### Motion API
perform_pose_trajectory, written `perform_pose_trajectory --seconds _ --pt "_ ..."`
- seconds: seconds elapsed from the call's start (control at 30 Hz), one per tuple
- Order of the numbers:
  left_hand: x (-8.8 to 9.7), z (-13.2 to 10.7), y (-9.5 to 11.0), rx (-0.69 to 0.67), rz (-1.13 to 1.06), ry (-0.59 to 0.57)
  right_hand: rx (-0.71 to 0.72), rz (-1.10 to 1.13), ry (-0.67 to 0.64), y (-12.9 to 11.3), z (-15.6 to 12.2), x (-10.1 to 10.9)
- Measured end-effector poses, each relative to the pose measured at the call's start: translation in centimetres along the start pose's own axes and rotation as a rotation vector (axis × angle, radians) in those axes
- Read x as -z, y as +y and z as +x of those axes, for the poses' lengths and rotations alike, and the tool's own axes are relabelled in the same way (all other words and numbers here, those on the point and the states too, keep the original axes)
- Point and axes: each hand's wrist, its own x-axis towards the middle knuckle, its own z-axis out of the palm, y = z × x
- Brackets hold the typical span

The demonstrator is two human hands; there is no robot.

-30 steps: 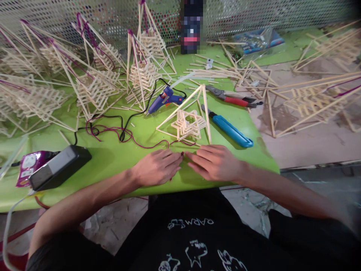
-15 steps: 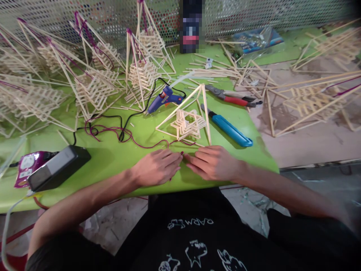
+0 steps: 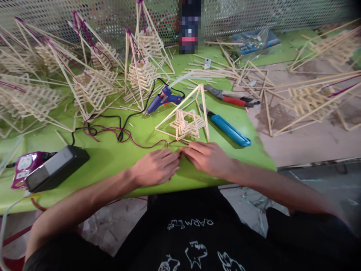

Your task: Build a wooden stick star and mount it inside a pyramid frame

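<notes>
My left hand (image 3: 158, 167) is closed near the table's front edge, a bit of purple string poking out below its fingers. Fingertips pressed together, my right hand (image 3: 207, 158) pinches the same string right beside the left fingertips. More of the purple string (image 3: 146, 146) trails loosely leftward over the green table. Just beyond my hands stands a small pyramid frame of wooden sticks (image 3: 187, 126), with a star-shaped stack of sticks inside. The part of the string between my fingers is mostly hidden.
Beyond lie a blue glue gun (image 3: 163, 99), a blue utility knife (image 3: 229, 130) and red-handled pliers (image 3: 232, 98). Several stick pyramids (image 3: 94, 90) crowd the left. A black box (image 3: 58, 169) sits front left. Loose sticks (image 3: 211, 72) lie at the back, before a mesh panel (image 3: 239, 17).
My right hand has moved left and slightly away from me, its fingertips now meeting the string at my left fingers. My left hand has barely moved.
</notes>
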Motion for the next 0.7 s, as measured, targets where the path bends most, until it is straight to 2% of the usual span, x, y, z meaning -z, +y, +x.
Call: perform_pose_trajectory --seconds 0.2,0.53,0.6,0.7 --pt "-0.06 -0.04 0.01 -0.004 0.003 0.012 -0.079 0.088 -0.122 0.13 -0.12 -0.49" --pt "-0.18 -0.17 0.01 -0.001 -0.05 -0.01 -0.031 -0.014 -0.162 0.06 0.1 -0.91" --pt "-0.12 -0.23 0.0 0.004 -0.054 0.01 -0.044 -0.02 -0.166 0.04 0.1 -0.9" --pt "0.13 -0.23 -0.16 0.062 -0.097 0.117 -0.043 -0.02 -0.107 -0.08 0.07 -0.68"
